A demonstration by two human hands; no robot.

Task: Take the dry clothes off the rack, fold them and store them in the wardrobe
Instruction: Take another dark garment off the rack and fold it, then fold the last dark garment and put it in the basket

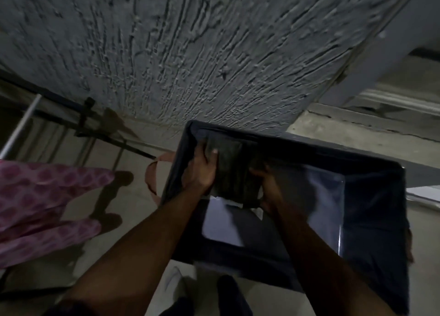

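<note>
At centre frame, the left hand (202, 170) and right hand (269, 187) both grip a folded dark garment (234, 175), its long axis running up-frame, held just over the upper-left corner of the open dark storage box (371, 211) beneath.

Rough textured plaster wall (190, 41), matt dark cloth bin (371, 196).
</note>
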